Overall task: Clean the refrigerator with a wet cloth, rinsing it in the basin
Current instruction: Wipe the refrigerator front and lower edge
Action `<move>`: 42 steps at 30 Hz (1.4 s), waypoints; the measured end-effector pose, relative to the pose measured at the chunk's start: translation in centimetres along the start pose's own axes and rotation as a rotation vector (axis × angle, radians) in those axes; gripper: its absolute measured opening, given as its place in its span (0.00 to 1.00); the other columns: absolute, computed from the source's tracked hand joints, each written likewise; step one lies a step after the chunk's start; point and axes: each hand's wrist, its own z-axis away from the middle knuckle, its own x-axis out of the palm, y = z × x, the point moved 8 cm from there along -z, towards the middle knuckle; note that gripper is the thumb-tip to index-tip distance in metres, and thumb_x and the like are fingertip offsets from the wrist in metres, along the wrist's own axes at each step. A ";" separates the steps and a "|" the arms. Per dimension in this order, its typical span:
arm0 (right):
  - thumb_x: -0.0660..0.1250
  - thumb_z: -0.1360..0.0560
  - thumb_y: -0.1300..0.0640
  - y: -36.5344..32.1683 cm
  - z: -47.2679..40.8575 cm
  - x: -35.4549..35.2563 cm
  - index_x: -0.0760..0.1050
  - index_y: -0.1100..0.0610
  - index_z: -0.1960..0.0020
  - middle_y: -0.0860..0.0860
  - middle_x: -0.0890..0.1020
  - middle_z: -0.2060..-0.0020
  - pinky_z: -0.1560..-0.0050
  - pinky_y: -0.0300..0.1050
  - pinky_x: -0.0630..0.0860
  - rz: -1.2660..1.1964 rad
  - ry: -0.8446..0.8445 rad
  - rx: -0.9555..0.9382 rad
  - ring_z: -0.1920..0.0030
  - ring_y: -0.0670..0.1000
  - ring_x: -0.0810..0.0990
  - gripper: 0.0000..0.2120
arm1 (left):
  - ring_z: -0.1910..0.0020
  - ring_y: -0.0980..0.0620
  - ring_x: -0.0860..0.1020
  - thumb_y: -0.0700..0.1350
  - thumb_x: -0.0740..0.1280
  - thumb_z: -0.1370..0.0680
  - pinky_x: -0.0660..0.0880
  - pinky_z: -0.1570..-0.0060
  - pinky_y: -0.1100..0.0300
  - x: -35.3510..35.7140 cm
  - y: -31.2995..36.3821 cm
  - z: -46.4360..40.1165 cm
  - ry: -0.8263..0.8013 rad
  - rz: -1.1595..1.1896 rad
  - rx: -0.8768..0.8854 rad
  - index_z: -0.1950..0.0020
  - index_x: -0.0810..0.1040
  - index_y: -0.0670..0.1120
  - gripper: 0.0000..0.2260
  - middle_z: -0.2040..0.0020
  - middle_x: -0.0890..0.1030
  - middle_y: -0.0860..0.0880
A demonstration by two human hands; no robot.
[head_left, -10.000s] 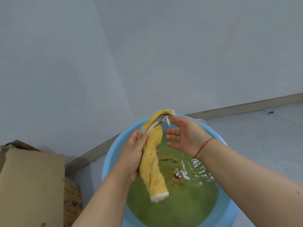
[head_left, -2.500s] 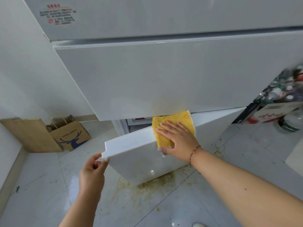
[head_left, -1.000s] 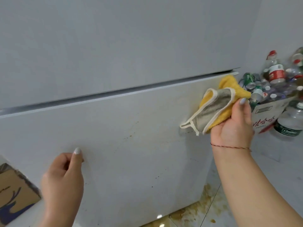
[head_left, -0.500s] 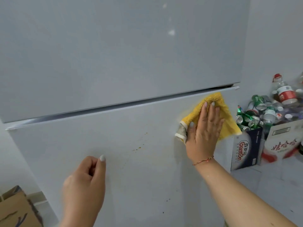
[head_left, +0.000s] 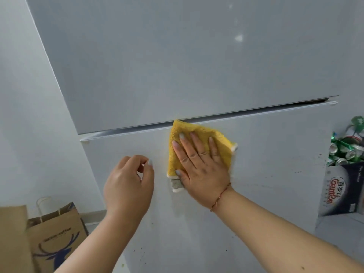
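Note:
The white refrigerator [head_left: 177,66] fills most of the head view, with a seam between its upper and lower doors. A folded yellow cloth [head_left: 220,142] lies flat on the lower door just under the seam. My right hand [head_left: 199,164] presses it against the door with fingers spread. My left hand [head_left: 128,184] hovers beside it to the left, fingers loosely curled, holding nothing. Small dark specks dot the lower door. The basin is out of view.
A brown paper bag with a deer print [head_left: 57,237] and a cardboard piece [head_left: 11,237] stand at the lower left by the wall. At the right, a box [head_left: 338,190] holds crushed cans [head_left: 348,146].
My right hand has slid the cloth leftward along the lower door under the seam. My left hand rose and moved closer to the cloth. The camera view shifted right and up.

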 end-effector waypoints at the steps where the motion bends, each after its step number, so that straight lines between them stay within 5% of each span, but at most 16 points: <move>1: 0.59 0.22 0.44 0.9 0.6 -0.2 0.58 0.51 0.25 0.50 0.60 0.25 0.25 0.59 0.48 0.013 0.016 -0.053 0.24 0.53 0.55 0.29 | 0.60 0.54 0.72 0.50 0.61 0.21 0.65 0.65 0.62 0.0 -0.3 -0.2 -0.006 -0.016 -0.005 0.51 0.78 0.51 0.08 0.56 0.75 0.56; 6: 0.61 0.25 0.37 7.3 4.0 -1.4 0.59 0.45 0.25 0.50 0.62 0.27 0.29 0.65 0.53 0.104 0.091 0.086 0.27 0.55 0.61 0.31 | 0.57 0.52 0.74 0.50 0.60 0.20 0.67 0.63 0.60 -0.9 -2.5 -0.6 -0.009 -0.063 -0.034 0.48 0.78 0.50 0.09 0.53 0.76 0.55; 12: 0.53 0.21 0.39 2.9 1.5 -0.2 0.54 0.60 0.24 0.57 0.59 0.25 0.29 0.69 0.47 -0.017 0.094 0.295 0.25 0.60 0.55 0.34 | 0.57 0.52 0.73 0.50 0.60 0.20 0.66 0.63 0.60 -3.2 -5.1 -0.7 0.039 -0.073 -0.061 0.48 0.78 0.49 0.08 0.54 0.76 0.54; 18: 0.60 0.23 0.42 -7.4 -4.4 0.5 0.57 0.57 0.24 0.54 0.59 0.24 0.27 0.65 0.43 -0.033 0.049 0.034 0.24 0.54 0.52 0.33 | 0.61 0.52 0.72 0.48 0.61 0.21 0.66 0.64 0.59 -6.0 -8.0 -0.6 0.124 -0.068 -0.090 0.54 0.77 0.48 0.08 0.60 0.75 0.56; 24: 0.53 0.22 0.42 -15.1 -8.3 1.8 0.50 0.55 0.22 0.52 0.52 0.23 0.28 0.62 0.32 0.063 -0.108 -0.228 0.23 0.54 0.49 0.33 | 0.63 0.56 0.70 0.48 0.58 0.20 0.64 0.67 0.60 -7.8 -10.0 -0.5 0.190 -0.071 -0.077 0.55 0.76 0.48 0.09 0.60 0.74 0.56; 28: 0.51 0.21 0.43 -16.6 -6.8 2.6 0.48 0.54 0.22 0.52 0.51 0.23 0.29 0.62 0.36 0.110 -0.190 -0.470 0.23 0.54 0.48 0.31 | 0.54 0.50 0.72 0.50 0.58 0.20 0.66 0.58 0.56 -7.0 -10.2 0.0 0.202 -0.038 -0.056 0.50 0.76 0.46 0.11 0.52 0.75 0.51; 31: 0.55 0.22 0.42 -13.7 -4.2 2.4 0.54 0.50 0.23 0.49 0.57 0.24 0.28 0.57 0.46 0.092 -0.147 -0.576 0.23 0.52 0.53 0.30 | 0.43 0.48 0.69 0.52 0.55 0.23 0.64 0.46 0.55 -5.3 -9.0 0.5 0.156 -0.054 0.009 0.42 0.75 0.46 0.16 0.45 0.73 0.50; 35: 0.58 0.23 0.40 -5.4 -1.1 0.5 0.61 0.48 0.25 0.47 0.63 0.26 0.33 0.55 0.61 0.043 0.010 -0.426 0.25 0.49 0.60 0.29 | 0.34 0.48 0.64 0.54 0.53 0.23 0.61 0.35 0.51 -2.7 -5.9 0.8 0.108 -0.098 0.164 0.35 0.73 0.47 0.21 0.35 0.72 0.48; 38: 0.60 0.24 0.39 2.5 1.5 -0.9 0.63 0.48 0.26 0.48 0.65 0.27 0.30 0.59 0.60 0.078 0.083 -0.205 0.27 0.51 0.63 0.29 | 0.27 0.48 0.59 0.55 0.53 0.22 0.56 0.29 0.47 -0.9 -3.7 0.8 0.066 -0.161 0.277 0.31 0.70 0.48 0.22 0.29 0.68 0.48; 42: 0.56 0.23 0.37 12.1 6.2 -1.3 0.54 0.47 0.23 0.52 0.60 0.27 0.30 0.70 0.51 0.180 0.049 0.139 0.26 0.57 0.59 0.32 | 0.24 0.48 0.56 0.52 0.56 0.21 0.47 0.24 0.52 1.0 -0.1 1.1 0.004 -0.246 0.547 0.28 0.69 0.44 0.23 0.26 0.66 0.46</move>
